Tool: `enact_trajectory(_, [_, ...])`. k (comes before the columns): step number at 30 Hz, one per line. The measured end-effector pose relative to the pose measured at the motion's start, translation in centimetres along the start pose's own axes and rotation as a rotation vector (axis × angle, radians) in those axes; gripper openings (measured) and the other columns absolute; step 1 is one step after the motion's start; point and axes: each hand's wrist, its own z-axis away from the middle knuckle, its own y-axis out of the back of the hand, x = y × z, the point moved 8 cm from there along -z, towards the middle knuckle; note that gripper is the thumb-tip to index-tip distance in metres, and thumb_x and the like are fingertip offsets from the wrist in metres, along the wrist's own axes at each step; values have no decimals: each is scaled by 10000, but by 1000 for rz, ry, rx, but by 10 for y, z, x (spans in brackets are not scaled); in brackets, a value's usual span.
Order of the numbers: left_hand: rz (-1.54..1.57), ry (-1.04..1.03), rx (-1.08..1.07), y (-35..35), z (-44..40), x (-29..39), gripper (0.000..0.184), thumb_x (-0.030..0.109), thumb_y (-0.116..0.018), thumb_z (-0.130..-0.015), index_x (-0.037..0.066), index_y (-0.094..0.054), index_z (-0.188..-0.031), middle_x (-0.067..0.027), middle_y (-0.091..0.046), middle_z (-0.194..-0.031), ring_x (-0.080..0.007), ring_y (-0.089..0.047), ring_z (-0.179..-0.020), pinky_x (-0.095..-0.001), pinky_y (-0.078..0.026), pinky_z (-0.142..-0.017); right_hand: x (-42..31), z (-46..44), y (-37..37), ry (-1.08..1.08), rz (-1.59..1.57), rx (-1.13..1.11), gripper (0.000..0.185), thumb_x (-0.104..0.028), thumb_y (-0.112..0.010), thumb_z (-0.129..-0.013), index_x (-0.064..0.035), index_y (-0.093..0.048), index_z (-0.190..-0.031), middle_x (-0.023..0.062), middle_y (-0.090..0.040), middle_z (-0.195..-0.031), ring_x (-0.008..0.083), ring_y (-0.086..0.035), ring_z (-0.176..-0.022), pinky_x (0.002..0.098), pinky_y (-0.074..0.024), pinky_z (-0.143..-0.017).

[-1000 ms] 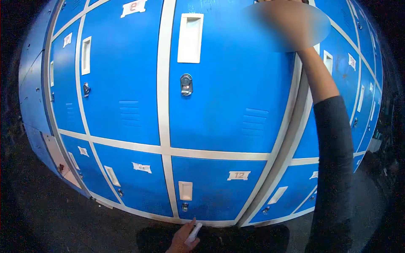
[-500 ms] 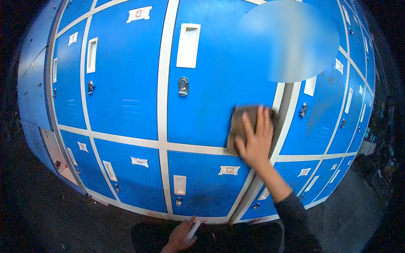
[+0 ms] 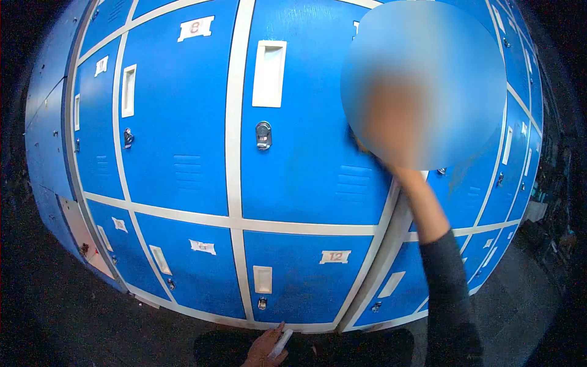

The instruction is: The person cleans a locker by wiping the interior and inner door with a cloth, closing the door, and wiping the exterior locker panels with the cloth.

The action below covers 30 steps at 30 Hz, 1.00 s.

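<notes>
My right hand (image 3: pixel 397 119) is raised against the upper blue locker door (image 3: pixel 306 171), near its right edge. A round blur covers most of the hand and hides its fingers. A dark edge of the brown-grey cloth (image 3: pixel 359 144) shows beside the hand, at the blur's lower left. Low in front of me, my left hand (image 3: pixel 264 348) is closed around a small white object (image 3: pixel 280 344) whose kind I cannot make out. Just above it is the locker door marked 12 (image 3: pixel 306 287).
More blue lockers with pale frames stand on both sides, such as the door marked 8 (image 3: pixel 177 110). The doors have white recessed handles (image 3: pixel 269 73) and metal locks (image 3: pixel 263 136). Dark floor (image 3: pixel 165 330) runs along the base.
My right hand has moved up and slightly right along the door with the cloth, from the lower corner into the blurred area. The left hand keeps its hold, slightly lower and to the right.
</notes>
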Motion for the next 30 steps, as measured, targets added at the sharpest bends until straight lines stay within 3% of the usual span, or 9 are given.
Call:
enact_trajectory(6, [74, -2, 37, 3, -4, 3, 651, 203, -621, -792, 82, -388, -1388, -188, -388, -1407, -400, -398, -1258, -465, -349, -1035, 45, -111, -32, 142, 96, 169, 519, -385, -534, -875, -259, -436, -1369, 208, -314, -1439, 388, -345, -1295, 437, -276, -1075])
enact_trajectory(10, [-11, 16, -75, -5, -4, 7, 676, 201, -624, -796, 87, -355, -1406, -176, -360, -1431, -396, -395, -1263, -466, -352, -1030, 39, -106, -27, 170, 98, 232, 512, -389, -528, -883, -233, -448, -1364, 201, -324, -1425, 374, -306, -1310, 439, -248, -1087])
enact_trajectory(15, [79, -92, 126, 9, 6, 8, 713, 204, -636, -802, 90, -317, -1430, -172, -358, -1436, -393, -393, -1270, -476, -375, -1005, -21, -26, -19, 208, -24, -119, 632, -361, -575, -805, -223, -399, -1396, 135, -333, -1450, 360, -282, -1348, 532, -215, -1087])
enact_trajectory(18, [53, -6, 85, 9, 4, 5, 689, 223, -633, -819, 85, -334, -1424, -192, -385, -1415, -398, -403, -1264, -476, -390, -988, -85, 64, -12, 477, -244, -494, 723, -294, -630, -703, -198, -408, -1385, 128, -297, -1485, 349, -260, -1375, 502, -247, -1088])
enact_trajectory(20, [180, 79, 79, 9, 4, -5, 726, 160, -649, -762, 69, -337, -1411, -210, -464, -1316, -395, -476, -1182, -460, -402, -983, -122, 137, -9, 791, -423, -745, 616, -240, -555, -748, -191, -449, -1353, 121, -332, -1464, 313, -303, -1360, 468, -294, -1091])
enact_trajectory(22, [276, 101, 95, 12, 4, -10, 731, 117, -651, -734, 57, -350, -1397, -218, -505, -1268, -390, -509, -1151, -449, -405, -987, -139, 190, 0, 1133, -563, -847, 633, -252, -539, -769, -201, -401, -1384, 95, -309, -1479, 270, -303, -1364, 441, -332, -1086])
enact_trajectory(25, [364, 93, 128, 14, 8, -13, 699, 91, -636, -732, 49, -377, -1380, -213, -502, -1281, -379, -491, -1188, -438, -393, -1009, -140, 168, -3, 1254, -503, -783, 665, -285, -545, -771, -228, -360, -1408, 73, -289, -1492, 243, -301, -1366, 445, -376, -1059])
enact_trajectory(27, [411, 155, 141, 11, 12, -20, 689, 88, -630, -731, 49, -387, -1375, -206, -494, -1299, -372, -471, -1220, -432, -382, -1024, -139, 122, -12, 1106, -505, -780, 699, -292, -598, -718, -208, -387, -1380, 68, -311, -1482, 261, -326, -1351, 471, -393, -1021])
enact_trajectory(30, [87, -129, 340, 20, 19, -11, 653, 233, -638, -827, 63, -372, -1399, -200, -419, -1390, -393, -408, -1267, -470, -386, -997, -123, 42, -29, 882, -392, -613, 664, -287, -570, -715, -246, -437, -1365, 74, -358, -1459, 277, -356, -1336, 487, -372, -1027])
